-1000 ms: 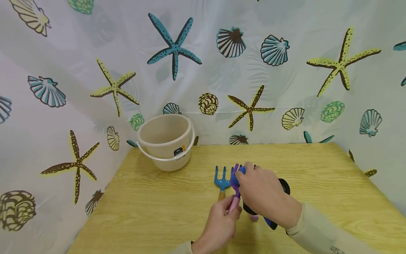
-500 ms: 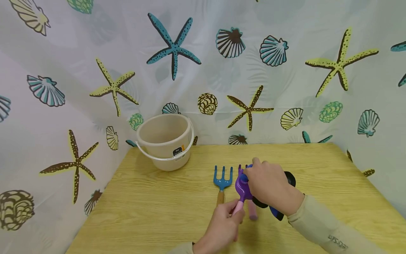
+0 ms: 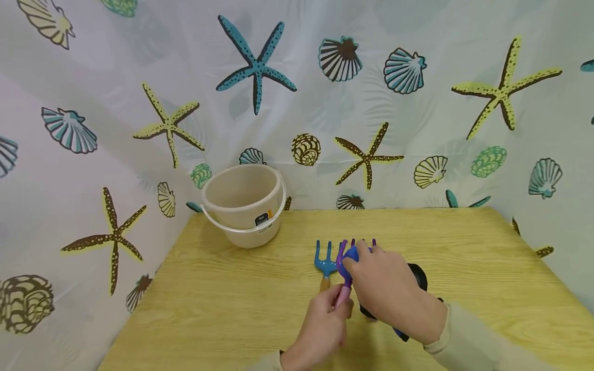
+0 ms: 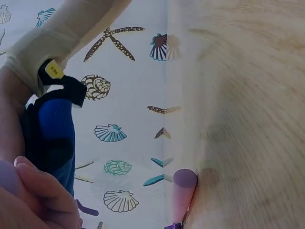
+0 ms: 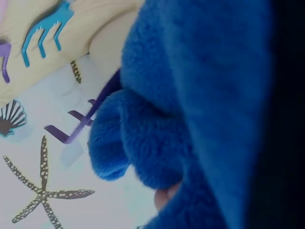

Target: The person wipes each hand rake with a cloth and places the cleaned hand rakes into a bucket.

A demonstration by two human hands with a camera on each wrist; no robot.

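In the head view my left hand grips the pink handle of a purple hand fork, tines up. My right hand pinches a fuzzy blue cloth against the fork's head, covering part of it. In the right wrist view the cloth fills much of the picture, with the purple tines sticking out beside it. Seen from the left wrist, the cloth hangs below the right wrist, with black parts on it; my left fingers curl at the lower left.
A blue hand fork with a wooden handle lies on the wooden table. Beside it lies another purple fork, mostly hidden by my right hand; its pink handle shows from the left wrist. A beige bucket stands at the back left.
The held fork turned its broad face toward me and shifted right, then turned edge-on and back left. My right hand with the cloth went right and returned, still on the fork's head.
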